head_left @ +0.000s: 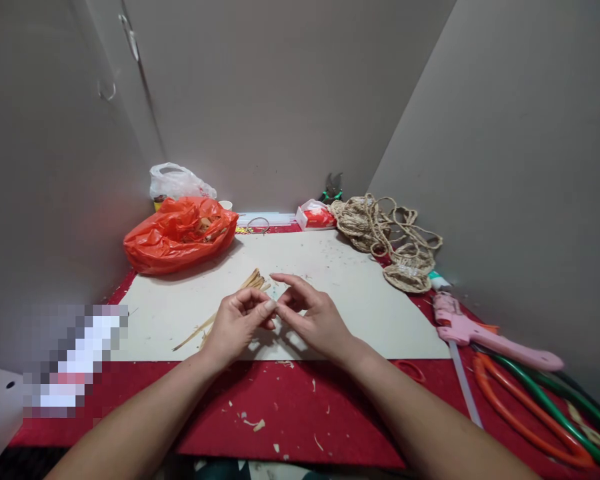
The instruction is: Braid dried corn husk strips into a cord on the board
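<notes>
A cream board [360,313] lies on red cloth between grey walls. Over its near edge, left hand [235,325] and right hand [314,317] meet fingertips, pinching something too small to identify, just in front of the wooden strips [253,281].

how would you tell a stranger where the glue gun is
Start at the cream board on the red table cover and go past its right edge. There lies the glue gun, beside the orange and green hoops; it's the only pink, pistol-shaped thing.
</notes>
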Tool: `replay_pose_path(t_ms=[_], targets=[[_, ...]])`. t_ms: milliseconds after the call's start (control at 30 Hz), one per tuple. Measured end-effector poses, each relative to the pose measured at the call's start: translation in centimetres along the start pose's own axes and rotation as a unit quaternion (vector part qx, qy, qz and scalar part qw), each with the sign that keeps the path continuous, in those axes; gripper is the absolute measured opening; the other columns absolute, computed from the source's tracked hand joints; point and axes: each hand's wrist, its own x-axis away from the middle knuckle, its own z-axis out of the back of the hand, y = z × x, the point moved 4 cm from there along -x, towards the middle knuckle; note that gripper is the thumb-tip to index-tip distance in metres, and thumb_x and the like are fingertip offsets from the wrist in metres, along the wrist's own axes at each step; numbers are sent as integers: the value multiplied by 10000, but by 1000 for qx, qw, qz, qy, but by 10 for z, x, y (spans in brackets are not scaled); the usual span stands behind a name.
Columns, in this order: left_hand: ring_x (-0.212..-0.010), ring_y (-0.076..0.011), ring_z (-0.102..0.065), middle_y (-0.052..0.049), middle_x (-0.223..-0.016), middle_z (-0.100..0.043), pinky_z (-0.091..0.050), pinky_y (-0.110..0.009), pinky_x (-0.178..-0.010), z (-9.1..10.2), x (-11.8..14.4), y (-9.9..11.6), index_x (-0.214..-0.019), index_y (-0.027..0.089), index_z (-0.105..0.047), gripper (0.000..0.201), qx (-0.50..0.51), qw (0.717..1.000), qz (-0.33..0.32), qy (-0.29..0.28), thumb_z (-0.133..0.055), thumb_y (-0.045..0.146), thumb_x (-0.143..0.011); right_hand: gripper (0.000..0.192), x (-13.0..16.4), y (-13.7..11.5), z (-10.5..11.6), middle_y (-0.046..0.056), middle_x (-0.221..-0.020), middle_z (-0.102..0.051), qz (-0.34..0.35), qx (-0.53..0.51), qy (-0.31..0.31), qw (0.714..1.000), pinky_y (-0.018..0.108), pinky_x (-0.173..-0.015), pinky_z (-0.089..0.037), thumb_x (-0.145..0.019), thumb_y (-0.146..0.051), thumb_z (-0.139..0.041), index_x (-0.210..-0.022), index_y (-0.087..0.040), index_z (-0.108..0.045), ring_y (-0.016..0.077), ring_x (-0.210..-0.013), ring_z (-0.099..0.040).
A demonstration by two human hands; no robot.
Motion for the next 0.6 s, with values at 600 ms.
replay_pose_path(t_ms=[600], targets=[[-475,-83,-511,45,-587,-494,-436,-209,-500,17,-7,11,-734,178,-477,335,-5,993,-63,98,-477,485,-866,339,1,-16,7,-29,-658,-588,60,6,31,998,217,-543,-491,-847,-233,-578,-1179,-177,-541,90,-534,-560]])
